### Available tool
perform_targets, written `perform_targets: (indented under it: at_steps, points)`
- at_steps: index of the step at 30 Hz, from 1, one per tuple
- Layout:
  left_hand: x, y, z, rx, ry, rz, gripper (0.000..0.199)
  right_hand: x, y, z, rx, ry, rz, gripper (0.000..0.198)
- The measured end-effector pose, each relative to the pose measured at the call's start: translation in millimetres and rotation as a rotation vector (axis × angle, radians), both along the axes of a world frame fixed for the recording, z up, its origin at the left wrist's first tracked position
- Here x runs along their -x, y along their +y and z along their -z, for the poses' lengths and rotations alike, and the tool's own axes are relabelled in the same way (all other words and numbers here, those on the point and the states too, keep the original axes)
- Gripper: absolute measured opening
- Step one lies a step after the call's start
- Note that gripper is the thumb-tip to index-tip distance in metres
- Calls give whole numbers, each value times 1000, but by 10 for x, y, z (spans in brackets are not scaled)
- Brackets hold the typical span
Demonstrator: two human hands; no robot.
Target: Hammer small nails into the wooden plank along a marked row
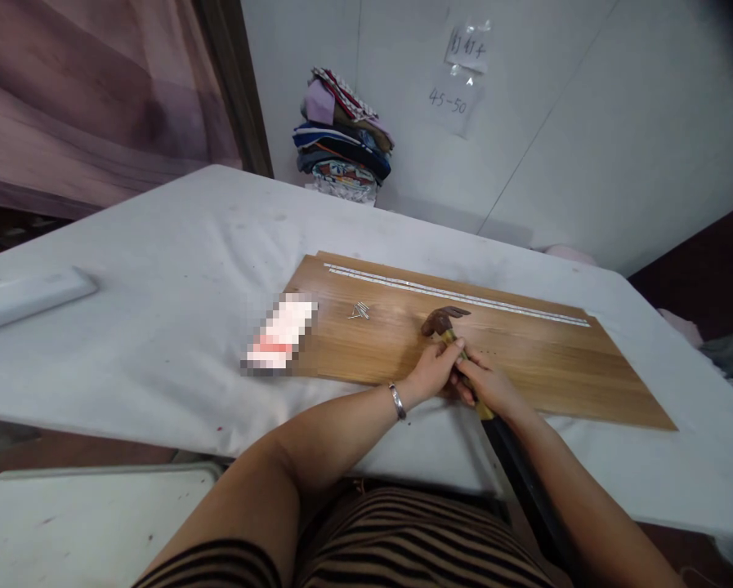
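A claw hammer with a rusty head and a black grip slants up from the lower right. Close below its head, my left hand is closed around the yellow part of the handle. My right hand grips the same handle just beside it, the two hands almost touching. The hammer head is above a brown wooden board. A small pile of nails lies on the board, left of the hammer. A few small dark marks show on the wood right of my hands.
Two white strips with markings run along the board's far edge. A blurred-out phone-like object lies over its left end. White cloth covers the table. Folded clothes are stacked by the wall; a white stool-like surface stands lower left.
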State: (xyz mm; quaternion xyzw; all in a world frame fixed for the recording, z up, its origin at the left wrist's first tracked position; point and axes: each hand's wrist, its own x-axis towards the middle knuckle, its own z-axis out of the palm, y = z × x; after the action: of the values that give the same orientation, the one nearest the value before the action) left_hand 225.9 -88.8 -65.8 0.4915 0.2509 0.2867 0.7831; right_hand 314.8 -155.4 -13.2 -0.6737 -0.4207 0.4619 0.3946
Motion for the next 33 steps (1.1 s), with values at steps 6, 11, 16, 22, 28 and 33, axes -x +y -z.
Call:
perform_targets:
  at_steps: [6,11,16,22,28,33]
  points:
    - [31,3,-39,-15,31,2,54,-17,-18,42,-19,-3,8,29]
    - [13,9,-20,18,23,16,55,-38,7,53,5,16,4,29]
    - [23,9,-9,-56,42,-3,54,-24,-16,70,-29,10,7,29]
    - [27,21,-46,-17,43,15,55,-33,-2,39,8,17,1,31]
    - [29,8,-46,-44,31,-10,52,-12,-11,39,-15,-2,-4,29]
    - [11,12,-12,-31,32,-2,54,-22,-3,31,5,-15,11,29]
